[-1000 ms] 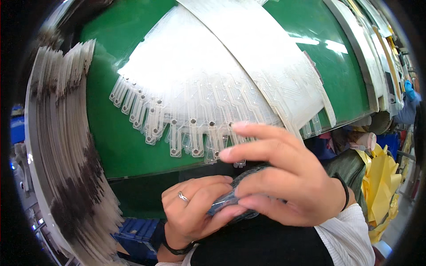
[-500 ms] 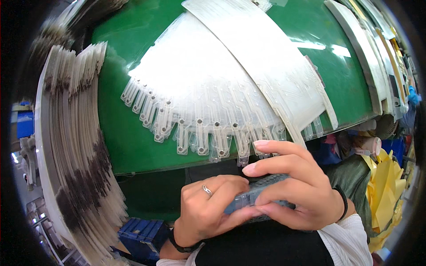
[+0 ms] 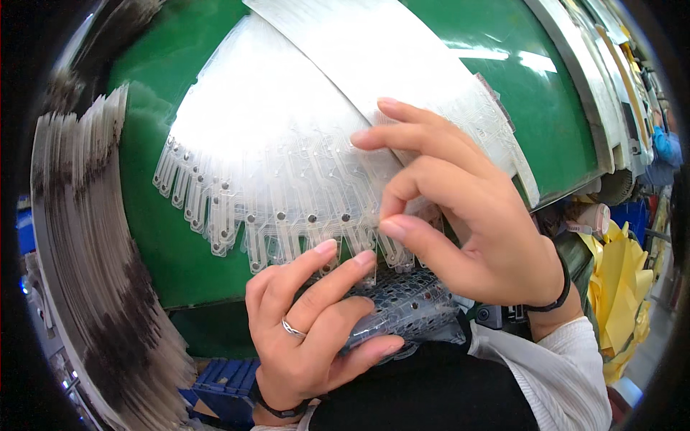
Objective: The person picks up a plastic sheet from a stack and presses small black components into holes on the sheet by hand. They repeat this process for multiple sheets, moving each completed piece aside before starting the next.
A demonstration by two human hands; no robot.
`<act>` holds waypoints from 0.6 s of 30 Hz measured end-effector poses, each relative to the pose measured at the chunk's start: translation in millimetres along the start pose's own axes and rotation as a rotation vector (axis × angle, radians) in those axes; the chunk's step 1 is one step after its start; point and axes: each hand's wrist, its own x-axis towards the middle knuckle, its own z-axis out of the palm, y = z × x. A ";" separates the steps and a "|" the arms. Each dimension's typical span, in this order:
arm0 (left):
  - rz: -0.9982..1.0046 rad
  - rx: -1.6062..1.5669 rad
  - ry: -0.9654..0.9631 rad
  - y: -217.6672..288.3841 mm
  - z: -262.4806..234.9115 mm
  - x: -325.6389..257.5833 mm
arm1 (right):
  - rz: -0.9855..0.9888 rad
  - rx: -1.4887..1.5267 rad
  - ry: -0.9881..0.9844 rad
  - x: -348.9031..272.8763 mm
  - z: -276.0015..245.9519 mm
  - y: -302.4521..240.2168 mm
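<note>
Fanned clear plastic sheets with printed silvery tracks [image 3: 280, 172] cover the table, their narrow tails pointing toward me. Dark round dots sit on several tails. My left hand [image 3: 309, 323], a ring on one finger, grips a curled, bluish see-through sheet with dark dots [image 3: 410, 309] between thumb and fingers. Two of its fingertips reach to the tails' ends. Over the right part of the fan, my right hand [image 3: 460, 208] pinches thumb and index finger together at one tail. Whatever lies in that pinch is too small to make out. Its other fingers are raised.
A tall, curved stack of dark-marked sheets [image 3: 86, 237] stands at the left. Under the fan is the green tabletop [image 3: 144, 266]. More stacked sheets [image 3: 575, 86] line the right edge. Low down are a blue crate [image 3: 223, 391] and yellow crumpled sheeting [image 3: 618, 302].
My right hand has left the curled sheet and moved up over the fan, now pinching at a tail. My left hand has shifted slightly left, keeping the sheet, with two fingers now extended.
</note>
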 end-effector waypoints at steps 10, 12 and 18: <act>0.039 0.032 -0.079 -6.7 7.5 5.4 | 0.036 0.019 -0.038 11.8 0.8 6.3; 0.041 0.029 -0.077 -8.8 8.1 5.5 | 0.039 -0.003 -0.059 12.7 -0.3 5.4; 0.071 0.027 -0.077 -11.9 8.0 2.9 | 0.048 0.019 -0.071 11.2 -0.4 4.9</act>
